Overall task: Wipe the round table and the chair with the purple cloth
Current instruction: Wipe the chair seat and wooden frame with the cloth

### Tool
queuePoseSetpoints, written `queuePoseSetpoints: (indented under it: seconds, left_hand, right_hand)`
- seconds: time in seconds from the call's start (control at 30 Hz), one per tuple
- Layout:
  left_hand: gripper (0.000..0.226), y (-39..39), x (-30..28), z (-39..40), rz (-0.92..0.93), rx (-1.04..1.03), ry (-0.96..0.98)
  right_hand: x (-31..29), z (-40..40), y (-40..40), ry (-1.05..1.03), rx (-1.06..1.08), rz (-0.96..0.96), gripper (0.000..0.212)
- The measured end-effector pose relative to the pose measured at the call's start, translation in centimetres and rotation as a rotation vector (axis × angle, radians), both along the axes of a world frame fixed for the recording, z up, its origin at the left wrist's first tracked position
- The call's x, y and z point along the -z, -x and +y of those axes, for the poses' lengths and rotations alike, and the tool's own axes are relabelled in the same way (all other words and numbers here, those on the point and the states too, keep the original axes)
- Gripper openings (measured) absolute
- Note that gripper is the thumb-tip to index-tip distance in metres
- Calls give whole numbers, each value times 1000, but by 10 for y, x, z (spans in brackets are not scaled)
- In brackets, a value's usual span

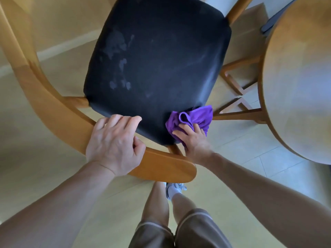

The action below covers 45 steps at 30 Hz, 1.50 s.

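The left hand [114,144] grips the chair [157,68] backrest. The right hand [194,138] clutches the purple cloth [195,117], apparently pressing it against the seat's edge.

Round table [295,86] cut off by the right edge, chair [53,108] backrest cropped at left, purple cloth [197,117] partly under right hand [194,138]

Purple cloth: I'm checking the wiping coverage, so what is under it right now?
The purple cloth lies bunched on the near right corner of the chair's black seat, pressed by the right hand. The seat surface beneath is covered, so any marks there cannot be seen.
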<state>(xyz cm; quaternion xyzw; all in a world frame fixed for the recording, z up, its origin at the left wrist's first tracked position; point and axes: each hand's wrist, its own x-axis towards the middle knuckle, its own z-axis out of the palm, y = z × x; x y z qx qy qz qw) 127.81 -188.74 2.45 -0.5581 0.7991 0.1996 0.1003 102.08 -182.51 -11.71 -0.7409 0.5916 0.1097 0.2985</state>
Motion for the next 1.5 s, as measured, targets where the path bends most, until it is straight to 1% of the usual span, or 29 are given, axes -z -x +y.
queuePoseSetpoints:
  seconds: [0.1, 0.13, 0.17, 0.2, 0.23, 0.3, 0.33, 0.37, 0.4, 0.43, 0.5, 0.53, 0.6, 0.67, 0.7, 0.77, 0.8, 0.83, 0.9, 1.0, 1.07, 1.13, 1.23, 1.27, 1.3, 1.33, 1.4, 1.43, 1.5]
  left_hand:
    - [57, 0, 1, -1, 5, -9, 0]
    - [57, 0, 0, -1, 4, -11, -1]
    - [57, -1, 0, -1, 6, -15, 1]
    - [57, -1, 1, -1, 11, -19, 9]
    - [57, -1, 1, 0, 17, -23, 17]
    - [55, -1, 1, 1, 28, -30, 26]
    - [54, -1, 2, 0, 32, -32, 28]
    - [53, -1, 2, 0, 32, -32, 27]
    - [53, -2, 2, 0, 30, -32, 23]
    - [52, -2, 2, 0, 28, -33, 20]
    - [53, -2, 1, 1, 26, -37, 20]
    - [54, -2, 1, 1, 27, -36, 14]
    - [55, -2, 1, 0, 29, -40, -8]
    - [56, -3, 1, -2, 29, -40, -26]
    - [56, -3, 0, -2, 27, -39, -35]
    - [55, -4, -2, -2, 21, -40, -40]
    - [54, -4, -1, -2, 17, -34, -42]
    - [53, -3, -1, -1, 17, -26, -49]
    - [51, -3, 1, 0, 27, -12, -61]
    - [48, -6, 5, -1, 72, -10, -61]
    - [44, -6, 5, -3, 97, -5, -72]
    - [43, -6, 3, -7, 102, 41, -126]
    - [42, -24, 3, -21, 153, 212, -117]
    - [42, -38, 4, -35, 158, 254, -101]
    - [43, -55, 6, -55, 150, 277, -78]
    - [45, -75, 8, -79, 127, 285, -51]
    - [48, -116, 10, -133, 21, 305, -10]
    - [48, -133, 9, -158, -48, 357, 4]
    - [47, -154, 6, -192, -133, 512, 10]
  right_hand:
    - [2, -2, 28, -83, -364, 115, 72]
    - [3, 0, 35, -126, -437, 142, 71]
    - [2, 4, 40, -158, -442, 142, 68]
    - [0, 8, 43, -175, -342, 104, 64]
    - [-1, 14, 44, -148, -133, 26, 59]
    - [0, 20, 36, 33, 300, -127, 59]
    - [-1, 20, 28, 124, 401, -169, 65]
    - [0, 21, 18, 146, 411, -201, 72]
    - [3, 22, 9, 87, 339, -214, 76]
    - [5, 25, 1, -12, 214, -170, 77]
    - [5, 19, -6, -161, -21, -8, 72]
    - [3, 7, -3, -182, -94, 0, 68]
    - [-12, -34, 1, -219, -146, -75, 57]
    - [-33, -82, -2, -213, -77, -172, 46]
    - [-43, -105, -7, -130, 32, -263, 43]
    - [-53, -151, -21, 79, 255, -457, 51]
    - [-51, -171, -30, 125, 319, -496, 59]
    - [-46, -185, -41, 123, 360, -482, 64]
    - [-28, -199, -70, 47, 359, -345, 67]
    - [2, -179, -112, -13, 239, -65, 67]
    - [10, -161, -122, -57, 129, 23, 64]
    - [2, -151, -120, -146, -25, 41, 58]
    - [-18, -154, -110, -300, -179, 49, 33]
    - [-23, -161, -107, -348, -164, 34, 27]
    - [-29, -170, -105, -369, -96, -19, 23]
    - [-32, -182, -103, -330, 18, -111, 25]
    - [-38, -220, -106, -99, 291, -297, 38]
    - [-39, -240, -110, 19, 416, -340, 46]
    - [-33, -270, -127, 104, 621, -314, 53]
